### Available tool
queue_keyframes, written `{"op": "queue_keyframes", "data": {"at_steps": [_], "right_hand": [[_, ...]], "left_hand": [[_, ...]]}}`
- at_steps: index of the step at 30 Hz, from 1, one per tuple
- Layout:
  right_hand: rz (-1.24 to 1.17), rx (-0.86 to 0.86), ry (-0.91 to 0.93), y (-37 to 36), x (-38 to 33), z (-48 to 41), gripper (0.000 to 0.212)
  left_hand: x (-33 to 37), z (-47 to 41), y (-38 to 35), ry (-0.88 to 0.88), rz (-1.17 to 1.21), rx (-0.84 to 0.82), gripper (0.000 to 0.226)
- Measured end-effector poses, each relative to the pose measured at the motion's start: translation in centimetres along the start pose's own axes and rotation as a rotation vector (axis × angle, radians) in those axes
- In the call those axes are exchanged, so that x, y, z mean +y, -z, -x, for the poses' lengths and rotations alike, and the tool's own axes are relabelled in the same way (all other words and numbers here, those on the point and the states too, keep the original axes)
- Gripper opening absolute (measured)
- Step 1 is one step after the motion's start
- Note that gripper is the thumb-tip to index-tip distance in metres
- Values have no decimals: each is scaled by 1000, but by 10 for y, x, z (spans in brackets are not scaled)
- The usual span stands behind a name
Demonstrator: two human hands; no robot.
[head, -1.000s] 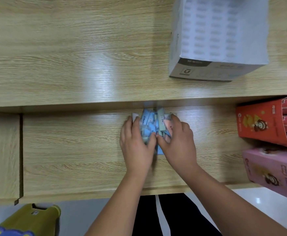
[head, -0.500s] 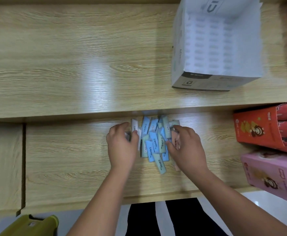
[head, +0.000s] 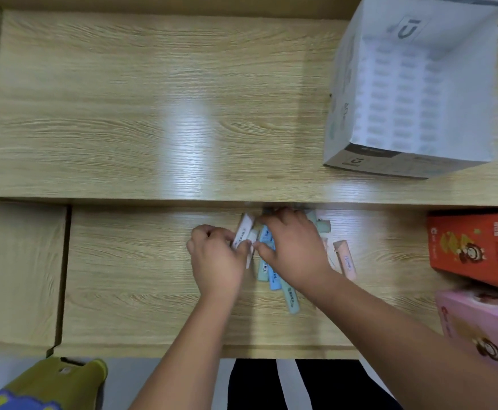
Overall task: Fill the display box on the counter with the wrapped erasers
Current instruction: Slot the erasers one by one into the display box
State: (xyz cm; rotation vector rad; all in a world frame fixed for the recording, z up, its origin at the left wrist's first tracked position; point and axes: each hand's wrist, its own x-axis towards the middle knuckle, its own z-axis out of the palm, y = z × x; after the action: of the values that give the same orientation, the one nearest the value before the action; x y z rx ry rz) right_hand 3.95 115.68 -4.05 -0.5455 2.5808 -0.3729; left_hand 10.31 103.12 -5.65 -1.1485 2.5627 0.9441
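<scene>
- Two hands meet over the erasers (head: 289, 297).
- Left hand (head: 215, 261) pinches a white eraser (head: 244, 230) at its fingertips.
- Right hand (head: 293, 250) curls over the pile; whether it grips, I cannot tell.
- Box (head: 342, 113) stands well beyond the right hand, open.

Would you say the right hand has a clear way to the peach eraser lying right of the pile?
Probably yes: the peach eraser lies uncovered on the wooden shelf, close beside the right hand.

Single head cam, looks steeply down, close over wooden counter (head: 123, 276) w/ both forearms.
</scene>
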Motion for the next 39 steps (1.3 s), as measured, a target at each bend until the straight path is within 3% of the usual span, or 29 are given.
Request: {"op": "queue_keyframes", "data": {"at_steps": [4, 8, 15, 20, 25, 32, 36, 39], "right_hand": [[58, -15, 15, -12, -14, -3, 54], [106, 6, -8, -23, -27, -6, 56], [42, -2, -40, -20, -29, -8, 39], [225, 26, -38, -16, -26, -2, 57], [213, 7, -82, -18, -31, -3, 45], [-154, 70, -191, -24, -33, 8, 19], [-555, 14, -322, -5, -31, 19, 24], [-859, 70, -344, 33, -29, 36, 17]], "left_hand": [[-15, -9, 12, 49, 89, 17, 12], [-29, -12, 29, 105, 294, 13, 25], [-35, -1, 58, 176, 678, -114, 19], [-25, 2, 65, 123, 787, -194, 16], [-25, 6, 59, 172, 790, -272, 28], [-29, 8, 53, 277, 789, -266, 29], [-23, 13, 67, 241, 796, -298, 18], [-8, 18, 88, 140, 788, -328, 12]]}}
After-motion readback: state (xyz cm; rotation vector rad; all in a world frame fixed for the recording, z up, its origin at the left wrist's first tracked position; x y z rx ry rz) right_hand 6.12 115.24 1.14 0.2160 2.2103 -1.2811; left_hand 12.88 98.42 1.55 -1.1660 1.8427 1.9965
